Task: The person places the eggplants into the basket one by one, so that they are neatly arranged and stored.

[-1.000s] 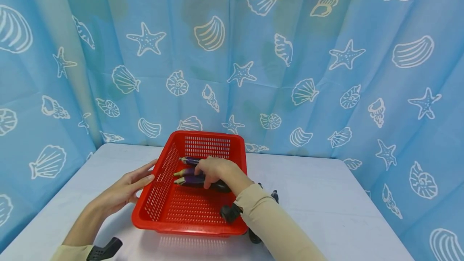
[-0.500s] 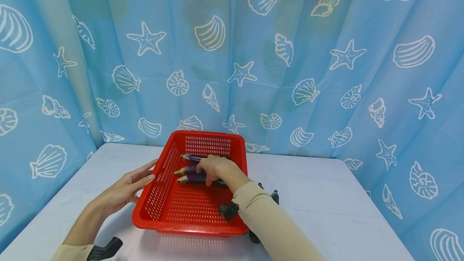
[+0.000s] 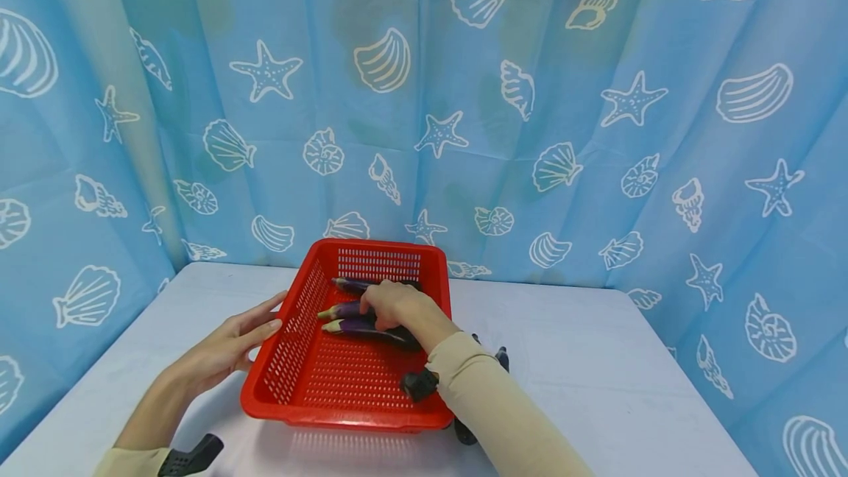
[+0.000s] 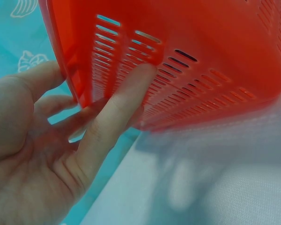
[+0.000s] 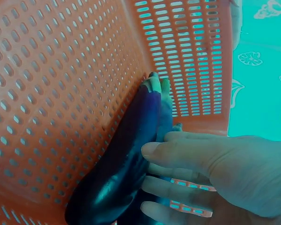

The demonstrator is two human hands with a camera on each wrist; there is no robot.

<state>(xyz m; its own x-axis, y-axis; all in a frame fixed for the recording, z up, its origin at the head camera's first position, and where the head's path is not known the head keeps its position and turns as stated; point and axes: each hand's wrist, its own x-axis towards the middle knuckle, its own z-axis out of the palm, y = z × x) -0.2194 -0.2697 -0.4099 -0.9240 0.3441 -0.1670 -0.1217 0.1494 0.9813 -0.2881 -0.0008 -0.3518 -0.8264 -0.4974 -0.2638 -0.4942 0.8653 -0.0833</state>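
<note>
A red perforated plastic basket (image 3: 344,418) stands on the table with several purple eggplants lying side by side in its far half. Nearest of these is a glossy eggplant (image 5: 126,154) with a pale green cap; a middle eggplant (image 3: 341,311) and a back eggplant (image 3: 346,284) lie beyond it. My right hand (image 3: 397,304) reaches in over them. In the right wrist view its fingers are fairly straight, the thumb touching the nearest eggplant. My left hand (image 3: 225,348) rests against the basket's left side, fingers extended along the rim and outer wall.
Dark, eggplant-like ends (image 3: 502,358) lie on the white table (image 3: 583,366) to the basket's right, partly hidden by my right sleeve (image 3: 497,403). A blue shell-patterned curtain (image 3: 464,190) hangs behind the table and at both sides.
The back eggplant has shifted slightly toward the basket's far wall, and the front one has moved slightly too. My right thumb has lifted back a little. The left hand stays put.
</note>
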